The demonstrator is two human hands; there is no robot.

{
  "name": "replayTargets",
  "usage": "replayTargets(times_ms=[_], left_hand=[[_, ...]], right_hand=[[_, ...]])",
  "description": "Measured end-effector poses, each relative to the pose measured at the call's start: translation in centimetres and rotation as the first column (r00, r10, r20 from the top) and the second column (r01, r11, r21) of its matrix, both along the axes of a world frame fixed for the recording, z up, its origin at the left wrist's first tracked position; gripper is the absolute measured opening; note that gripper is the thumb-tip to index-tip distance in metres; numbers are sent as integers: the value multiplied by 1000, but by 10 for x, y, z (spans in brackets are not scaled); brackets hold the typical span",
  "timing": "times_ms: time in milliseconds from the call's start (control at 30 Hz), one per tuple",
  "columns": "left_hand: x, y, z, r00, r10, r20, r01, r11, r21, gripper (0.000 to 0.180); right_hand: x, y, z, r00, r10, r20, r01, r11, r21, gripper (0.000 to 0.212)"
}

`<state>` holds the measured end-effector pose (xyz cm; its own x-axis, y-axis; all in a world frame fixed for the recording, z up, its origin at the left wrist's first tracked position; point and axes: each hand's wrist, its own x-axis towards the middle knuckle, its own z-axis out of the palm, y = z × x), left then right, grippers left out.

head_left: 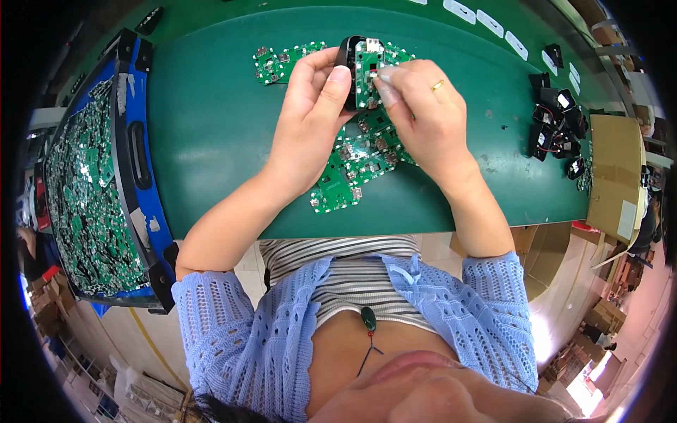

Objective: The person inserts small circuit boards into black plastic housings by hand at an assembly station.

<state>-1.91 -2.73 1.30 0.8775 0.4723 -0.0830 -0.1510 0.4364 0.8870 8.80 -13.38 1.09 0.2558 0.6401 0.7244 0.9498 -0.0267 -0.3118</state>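
Observation:
My left hand (314,95) is closed round a black plastic housing (348,56), its thumb along the near side. A green circuit board (368,56) with a metal port at its top end lies in or against the housing; I cannot tell how far it is seated. At the board's right edge, my right hand (427,106) has thumb and index finger pinched together on the board. Whether a small part sits between those fingertips is hidden. Beneath both hands, several loose green circuit boards (338,190) lie spread and overlapping on the green table (211,141).
To the left stands a blue and black crate (137,148) heaped with green boards (95,204). Several black housings (553,130) are piled at the table's right, beside a cardboard box (612,173). White labels (489,23) line the far edge. More boards (278,63) lie behind my left hand.

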Motion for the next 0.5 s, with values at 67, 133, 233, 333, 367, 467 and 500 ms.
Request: replayTargets(times_ms=[67,133,233,333,367,467,500], left_hand=[[0,-1,-2,1000,2,-1,-2,999,44,32],[-1,0,-5,1000,3,-1,-3,996,91,33],[-1,2,-8,997,14,74,-35,956,292,34],[2,-2,-7,984,26,176,-66,971,228,33],[3,-3,-6,985,32,171,-73,969,237,32],[13,0,-6,990,108,91,-127,962,243,28],[14,10,-6,996,93,14,-94,973,209,26]], right_hand=[[-2,1,1,1000,-7,22,8,1000,-21,15],[-2,2,-1,1000,6,1,-6,1000,13,18],[-4,4,-2,999,-4,-48,5,1000,20,20],[-3,2,1,996,0,85,1,1000,-2,19],[-3,0,1,997,25,79,-22,999,-37,18],[0,2,-6,998,50,-29,-49,998,28,15],[-1,5,-7,980,67,-185,-57,997,59,16]])
